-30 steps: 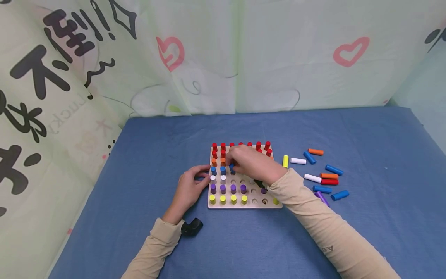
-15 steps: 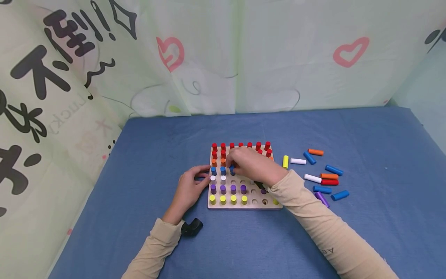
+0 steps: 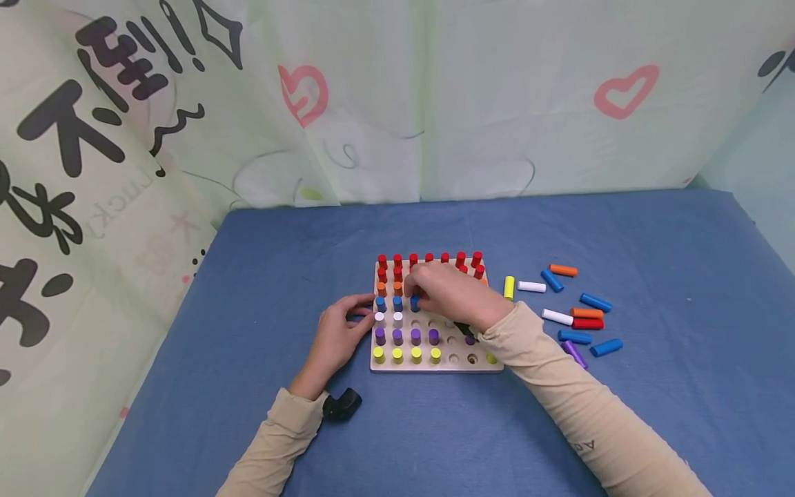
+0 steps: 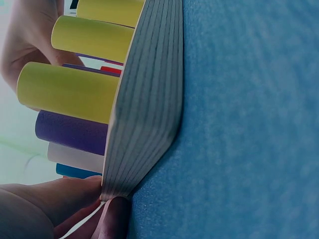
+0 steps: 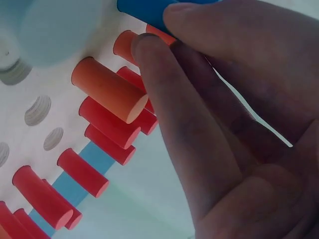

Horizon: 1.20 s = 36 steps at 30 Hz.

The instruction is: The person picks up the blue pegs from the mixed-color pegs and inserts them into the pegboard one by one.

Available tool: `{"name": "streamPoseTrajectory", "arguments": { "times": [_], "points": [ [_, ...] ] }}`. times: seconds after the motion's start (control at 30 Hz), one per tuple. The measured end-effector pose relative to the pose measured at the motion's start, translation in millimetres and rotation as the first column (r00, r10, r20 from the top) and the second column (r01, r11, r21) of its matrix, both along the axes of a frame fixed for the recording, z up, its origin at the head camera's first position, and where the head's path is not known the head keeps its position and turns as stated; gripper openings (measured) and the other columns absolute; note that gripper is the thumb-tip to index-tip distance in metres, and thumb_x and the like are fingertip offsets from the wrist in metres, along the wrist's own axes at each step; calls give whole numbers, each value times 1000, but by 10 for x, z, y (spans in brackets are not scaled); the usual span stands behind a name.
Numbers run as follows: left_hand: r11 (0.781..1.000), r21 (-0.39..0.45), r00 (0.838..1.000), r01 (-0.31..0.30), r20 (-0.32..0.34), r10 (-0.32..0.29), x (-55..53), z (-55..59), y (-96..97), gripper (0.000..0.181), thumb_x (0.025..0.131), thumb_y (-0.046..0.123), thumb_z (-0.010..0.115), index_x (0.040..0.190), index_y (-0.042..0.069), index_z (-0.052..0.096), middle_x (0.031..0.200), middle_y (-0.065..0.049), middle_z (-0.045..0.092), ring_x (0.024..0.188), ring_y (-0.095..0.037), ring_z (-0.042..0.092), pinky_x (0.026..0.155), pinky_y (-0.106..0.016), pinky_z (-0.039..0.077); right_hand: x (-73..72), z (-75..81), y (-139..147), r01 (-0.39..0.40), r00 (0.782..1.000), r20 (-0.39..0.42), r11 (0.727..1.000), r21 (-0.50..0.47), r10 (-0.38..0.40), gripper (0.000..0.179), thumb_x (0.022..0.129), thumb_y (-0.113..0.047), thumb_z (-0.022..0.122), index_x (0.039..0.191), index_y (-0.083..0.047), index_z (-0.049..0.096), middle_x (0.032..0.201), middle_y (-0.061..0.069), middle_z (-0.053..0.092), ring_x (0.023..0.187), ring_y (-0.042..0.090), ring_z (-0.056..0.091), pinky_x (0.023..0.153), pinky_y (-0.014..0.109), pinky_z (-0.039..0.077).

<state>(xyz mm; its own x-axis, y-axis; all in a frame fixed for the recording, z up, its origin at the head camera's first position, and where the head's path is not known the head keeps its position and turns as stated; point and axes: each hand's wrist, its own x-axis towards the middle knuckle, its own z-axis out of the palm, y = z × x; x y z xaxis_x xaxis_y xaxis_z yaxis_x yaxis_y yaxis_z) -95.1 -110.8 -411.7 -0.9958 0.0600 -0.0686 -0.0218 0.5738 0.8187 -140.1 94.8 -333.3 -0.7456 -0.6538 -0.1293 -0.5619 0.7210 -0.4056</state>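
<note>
A wooden pegboard [image 3: 428,368] lies on the blue cloth, with rows of coloured pegs standing in it. My right hand [image 3: 453,290] reaches over the board and pinches a blue peg [image 3: 415,304] between thumb and fingers. This peg stands upright at its hole, third in the blue row; its lower end is hard to make out. Close up in the right wrist view, the thumb lies against the blue peg [image 5: 144,10]. At the board's left edge my left hand [image 3: 337,331] holds the rim, thumb [image 4: 75,196] above and fingers at the side. My right hand hides part of the board.
To the board's right lie loose pegs, among them a yellow peg [image 3: 509,287], a white peg [image 3: 531,287], a red peg [image 3: 587,324], a purple peg [image 3: 574,355] and several blue ones. A printed curtain [image 3: 497,138] hangs behind the cloth-covered table [image 3: 279,276].
The blue peg in my right hand has gone slightly down and straightened over its hole, which showed below it a second ago. My left hand has stayed still.
</note>
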Motion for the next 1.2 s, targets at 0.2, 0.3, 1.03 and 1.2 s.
{"name": "streamPoseTrajectory", "arguments": {
  "times": [0.2, 0.3, 1.03, 1.2],
  "points": [
    [1000, -5, 1000, -8, 6, 8, 7, 13, 4, 38, 93, 12, 69, 131, 9, 64, 120, -9, 67, 102, -20, 66, 85, -35, 59, 12, 41, 63, 8, 1000, -17, 1000, -18, -9, 16, 84, -6, 78, 100, -5, 73, 91, 6, 68, 80, 16, 61, 75, 29, 56],
    [1000, -5, 1000, -8, 4, 8, 12, 20, 5, 38, 94, 11, 69, 131, 9, 64, 120, -9, 67, 102, -20, 66, 86, -35, 59, 22, 66, 108, 11, 1000, -22, 999, -31, -12, 16, 85, -4, 76, 101, -4, 73, 94, 6, 70, 82, 17, 62, 75, 29, 56],
    [1000, -20, 1000, -15, 4, 15, 16, 13, 11, 39, 93, 11, 69, 132, 9, 64, 119, -9, 67, 101, -21, 67, 85, -35, 59, 57, 131, 437, 62, 996, -64, 994, -85, -68, 17, 85, 0, 73, 101, -6, 73, 100, 8, 68, 86, 19, 65, 76, 34, 57],
    [1000, -24, 1000, -12, -1, 12, 14, 9, 21, 39, 93, 11, 70, 131, 9, 64, 119, -10, 67, 101, -21, 66, 85, -35, 59, 58, 104, 525, 83, 992, -85, 992, -92, -91, 17, 84, 1, 74, 101, -4, 72, 99, 8, 69, 88, 21, 66, 76, 35, 57]
  ]
}}
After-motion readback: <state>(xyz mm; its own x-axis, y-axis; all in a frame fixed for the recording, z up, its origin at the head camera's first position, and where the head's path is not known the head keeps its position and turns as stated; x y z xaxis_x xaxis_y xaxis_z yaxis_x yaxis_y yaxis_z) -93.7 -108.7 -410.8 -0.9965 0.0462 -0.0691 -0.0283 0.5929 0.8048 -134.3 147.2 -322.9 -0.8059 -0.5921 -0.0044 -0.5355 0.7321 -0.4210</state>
